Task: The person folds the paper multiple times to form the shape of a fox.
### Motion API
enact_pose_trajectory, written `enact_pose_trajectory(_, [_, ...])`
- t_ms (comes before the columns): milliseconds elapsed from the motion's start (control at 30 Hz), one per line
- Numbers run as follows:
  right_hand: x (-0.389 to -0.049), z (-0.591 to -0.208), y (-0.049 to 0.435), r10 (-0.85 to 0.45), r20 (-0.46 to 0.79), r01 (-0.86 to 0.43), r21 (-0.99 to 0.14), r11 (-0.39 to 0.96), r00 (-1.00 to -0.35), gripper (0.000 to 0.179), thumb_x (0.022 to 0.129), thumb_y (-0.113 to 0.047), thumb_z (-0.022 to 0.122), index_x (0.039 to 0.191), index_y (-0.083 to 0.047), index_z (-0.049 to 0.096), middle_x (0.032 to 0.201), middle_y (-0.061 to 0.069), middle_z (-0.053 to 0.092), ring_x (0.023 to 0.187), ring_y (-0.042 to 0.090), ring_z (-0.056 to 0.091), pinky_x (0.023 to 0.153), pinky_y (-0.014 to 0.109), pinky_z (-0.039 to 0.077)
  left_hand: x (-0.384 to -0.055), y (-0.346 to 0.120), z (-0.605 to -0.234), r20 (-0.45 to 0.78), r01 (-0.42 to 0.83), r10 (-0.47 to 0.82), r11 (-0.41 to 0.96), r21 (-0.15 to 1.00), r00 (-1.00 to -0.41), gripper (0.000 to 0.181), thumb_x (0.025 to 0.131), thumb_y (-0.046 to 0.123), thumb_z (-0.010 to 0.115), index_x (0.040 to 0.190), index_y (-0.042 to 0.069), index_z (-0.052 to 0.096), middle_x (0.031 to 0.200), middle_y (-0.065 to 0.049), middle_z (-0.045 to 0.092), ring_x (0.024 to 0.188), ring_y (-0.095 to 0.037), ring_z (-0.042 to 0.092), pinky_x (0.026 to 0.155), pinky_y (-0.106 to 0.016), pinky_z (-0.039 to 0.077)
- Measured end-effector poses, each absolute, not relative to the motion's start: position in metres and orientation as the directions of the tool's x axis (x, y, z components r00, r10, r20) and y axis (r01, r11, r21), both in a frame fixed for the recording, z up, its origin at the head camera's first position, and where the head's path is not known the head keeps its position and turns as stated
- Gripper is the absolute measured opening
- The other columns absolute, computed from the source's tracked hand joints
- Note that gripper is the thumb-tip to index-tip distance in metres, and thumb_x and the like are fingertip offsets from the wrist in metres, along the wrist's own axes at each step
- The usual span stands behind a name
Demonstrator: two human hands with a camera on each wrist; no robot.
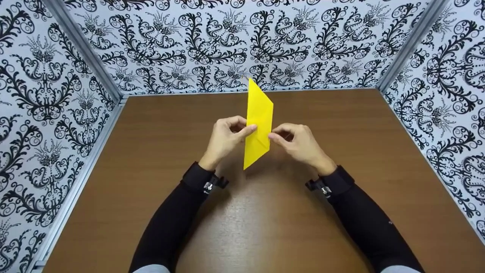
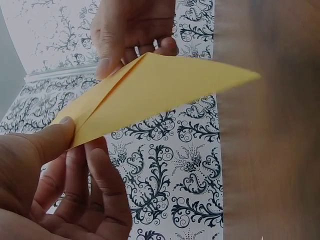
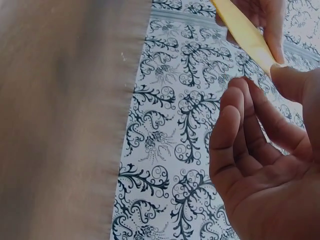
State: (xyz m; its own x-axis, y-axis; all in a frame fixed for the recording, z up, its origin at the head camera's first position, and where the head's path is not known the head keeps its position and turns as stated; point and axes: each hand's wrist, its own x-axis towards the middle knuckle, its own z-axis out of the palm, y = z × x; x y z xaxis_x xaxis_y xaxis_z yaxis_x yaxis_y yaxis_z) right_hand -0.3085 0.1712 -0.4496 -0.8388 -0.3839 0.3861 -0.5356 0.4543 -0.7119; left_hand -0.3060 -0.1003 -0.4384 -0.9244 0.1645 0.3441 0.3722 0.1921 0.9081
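A folded sheet of yellow paper (image 1: 259, 117) is held upright above the table, its shape a slanted four-sided piece with pointed ends. My left hand (image 1: 226, 138) pinches its left edge, thumb on the near face and fingers behind. At the opposite edge, my right hand (image 1: 299, 143) pinches the paper with thumb and forefinger. A diagonal fold line crosses the paper (image 2: 150, 92) in the left wrist view, with a narrow flap along one side. In the right wrist view the paper (image 3: 245, 32) shows nearly edge-on, beside the right thumb.
Beneath the hands is a brown wooden table (image 1: 159, 125). Panels with black scroll patterns (image 1: 212, 34) stand at the back and both sides, joined by grey metal posts (image 1: 85, 49). Dark bands with small cameras (image 1: 208, 185) sit on both wrists.
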Motion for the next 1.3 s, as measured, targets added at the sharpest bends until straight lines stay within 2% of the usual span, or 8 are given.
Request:
enact_pose_trajectory(300, [-0.315,-0.440,0.182,-0.286,0.387,-0.479,-0.765,0.430,-0.876,0.029,0.110,-0.027,0.085,0.129,-0.006,0.084,0.110,0.011,0.087,0.088,0.025,0.075,0.078,0.020,0.061,-0.304,-0.097,-0.441,0.279,0.349,0.222,0.403,0.846,-0.934,0.019,0.106,0.032,0.088,0.109,0.013,0.092,0.100,-0.005,0.088,0.081,-0.016,0.068,0.075,-0.024,0.055])
enact_pose_trajectory(700, [-0.320,-0.441,0.187,-0.237,0.407,-0.470,-0.784,0.405,-0.882,0.037,0.109,-0.020,0.086,0.140,-0.003,0.079,0.111,0.014,0.080,0.092,0.019,0.070,0.082,0.016,0.059,-0.299,-0.095,-0.448,0.206,0.365,0.320,0.591,0.719,-0.925,0.020,0.100,0.036,0.093,0.105,0.017,0.095,0.096,0.001,0.090,0.080,-0.017,0.075,0.077,-0.030,0.062])
enact_pose_trajectory(767, [-0.320,-0.442,0.188,-0.245,0.411,-0.478,-0.776,0.411,-0.878,0.038,0.108,-0.019,0.087,0.141,-0.004,0.079,0.107,0.014,0.079,0.089,0.020,0.069,0.081,0.016,0.058,-0.298,-0.095,-0.449,0.185,0.359,0.331,0.609,0.707,-0.925,0.020,0.100,0.036,0.092,0.106,0.018,0.095,0.097,0.001,0.090,0.079,-0.017,0.076,0.092,-0.041,0.067])
enact_pose_trajectory(867, [-0.321,-0.442,0.190,-0.266,0.400,-0.480,-0.762,0.435,-0.877,0.035,0.106,-0.018,0.089,0.138,-0.006,0.081,0.108,0.012,0.082,0.086,0.020,0.068,0.078,0.017,0.057,-0.298,-0.094,-0.452,0.166,0.355,0.340,0.630,0.690,-0.926,0.019,0.100,0.036,0.093,0.108,0.018,0.096,0.097,0.001,0.091,0.079,-0.017,0.077,0.116,-0.059,0.061])
enact_pose_trajectory(967, [-0.322,-0.442,0.193,-0.300,0.361,-0.467,-0.741,0.482,-0.883,0.027,0.105,-0.018,0.090,0.130,-0.009,0.085,0.111,0.009,0.087,0.083,0.021,0.069,0.075,0.017,0.055,-0.299,-0.094,-0.455,0.152,0.356,0.350,0.647,0.674,-0.924,0.021,0.099,0.037,0.093,0.108,0.018,0.095,0.098,0.000,0.091,0.079,-0.017,0.077,0.112,-0.055,0.062])
enact_pose_trajectory(1067, [-0.323,-0.443,0.196,-0.337,0.295,-0.440,-0.722,0.534,-0.894,0.018,0.105,-0.019,0.090,0.122,-0.013,0.088,0.111,0.006,0.089,0.083,0.022,0.070,0.073,0.018,0.054,-0.300,-0.093,-0.460,0.150,0.367,0.363,0.656,0.660,-0.920,0.022,0.100,0.037,0.093,0.108,0.017,0.095,0.099,-0.001,0.091,0.079,-0.017,0.076,0.076,-0.037,0.061])
enact_pose_trajectory(1167, [-0.324,-0.444,0.198,-0.366,0.222,-0.406,-0.715,0.568,-0.904,0.016,0.106,-0.022,0.090,0.120,-0.013,0.090,0.111,0.007,0.089,0.088,0.023,0.072,0.076,0.019,0.056,-0.302,-0.092,-0.465,0.158,0.379,0.370,0.661,0.648,-0.916,0.021,0.099,0.036,0.094,0.108,0.016,0.095,0.099,-0.001,0.091,0.079,-0.017,0.076,0.071,-0.026,0.053])
enact_pose_trajectory(1300, [-0.323,-0.446,0.200,-0.387,0.137,-0.364,-0.704,0.609,-0.912,0.017,0.107,-0.021,0.088,0.119,-0.010,0.090,0.112,0.010,0.088,0.096,0.026,0.074,0.083,0.022,0.058,-0.305,-0.091,-0.473,0.146,0.374,0.371,0.673,0.639,-0.917,0.021,0.100,0.035,0.094,0.109,0.016,0.095,0.100,-0.002,0.091,0.083,-0.019,0.077,0.074,-0.027,0.055])
